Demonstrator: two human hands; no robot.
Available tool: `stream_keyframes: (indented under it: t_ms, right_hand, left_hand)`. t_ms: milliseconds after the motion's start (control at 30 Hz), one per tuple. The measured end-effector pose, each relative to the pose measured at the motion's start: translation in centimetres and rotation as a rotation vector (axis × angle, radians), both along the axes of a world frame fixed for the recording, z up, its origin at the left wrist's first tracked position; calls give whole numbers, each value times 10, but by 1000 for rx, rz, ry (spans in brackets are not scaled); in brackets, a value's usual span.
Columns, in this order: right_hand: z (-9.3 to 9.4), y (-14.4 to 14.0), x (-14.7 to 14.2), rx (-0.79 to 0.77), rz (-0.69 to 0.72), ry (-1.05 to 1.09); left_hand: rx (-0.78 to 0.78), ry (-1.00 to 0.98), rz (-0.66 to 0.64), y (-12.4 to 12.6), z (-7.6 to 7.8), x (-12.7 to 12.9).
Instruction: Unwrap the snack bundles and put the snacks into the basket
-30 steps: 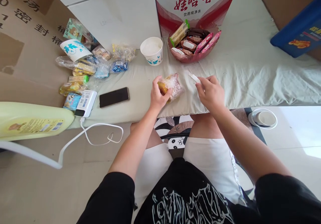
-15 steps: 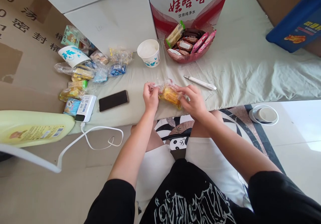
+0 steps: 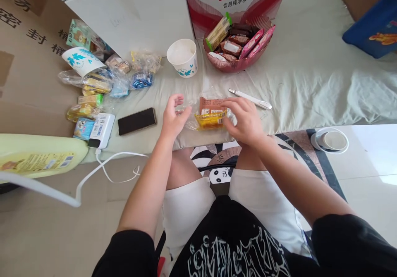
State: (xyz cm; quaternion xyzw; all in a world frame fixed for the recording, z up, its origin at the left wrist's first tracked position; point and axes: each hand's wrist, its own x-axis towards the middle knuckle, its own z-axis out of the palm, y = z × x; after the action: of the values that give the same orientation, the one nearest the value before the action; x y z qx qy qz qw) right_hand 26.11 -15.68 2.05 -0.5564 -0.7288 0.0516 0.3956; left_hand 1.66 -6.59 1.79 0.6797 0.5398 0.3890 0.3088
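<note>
The right hand (image 3: 245,120) now grips the clear-wrapped snack packet (image 3: 211,113) at the cloth-covered table edge (image 3: 310,103) (white pen (image 3: 249,99) set down beside); the left hand (image 3: 173,118) has released, fingers spread

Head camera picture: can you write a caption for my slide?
Right hand holds a clear-wrapped snack pack over the cloth-covered table; left hand open beside it.

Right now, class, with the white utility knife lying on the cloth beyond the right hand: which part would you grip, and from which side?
Probably the middle of the white utility knife, taken from above with fingers across its narrow width. It lies flat on the cloth, its long axis running left to right, with bare cloth on both long sides. The right hand is nearest, though it rests on the snack packet.
</note>
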Motion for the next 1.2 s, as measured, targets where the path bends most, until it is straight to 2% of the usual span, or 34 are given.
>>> stream_keyframes:
  t_ms: [67, 167, 267, 400, 467, 567, 733, 933, 1100, 1200]
  right_hand:
    - [6, 1, -9, -24, 69, -80]
    - [9, -1, -10, -87, 53, -158]
    - [9, -11, -3, -135, 65, -201]
    - [13, -29, 1, -71, -3, -206]
    - [16, -35, 1, -86, 81, -237]
    - [23, -37, -3, -206, 228, -286]
    - [35, -14, -19, -224, 91, -332]
    - [53, 23, -37, -421, 83, -560]
    - [61, 56, -39, -689, 139, -647]
    - [60, 66, -37, -707, 165, -678]
  left_hand:
    - [-83, 68, -25, 2, 3, 9]
    - [-152, 51, 22, 2, -1, 17]
    - [-104, -35, 59, -1, -12, 15]
    - [13, -25, 93, -8, -22, 10]
    - [28, -31, 100, -10, -23, 10]
    - [28, -44, 107, -12, -21, 11]
    - [77, -4, 121, -14, -18, 13]
    - [87, 8, 139, -13, -20, 12]
    - [89, 23, 146, -11, -24, 11]
    - [72, 18, 144, -11, -25, 10]
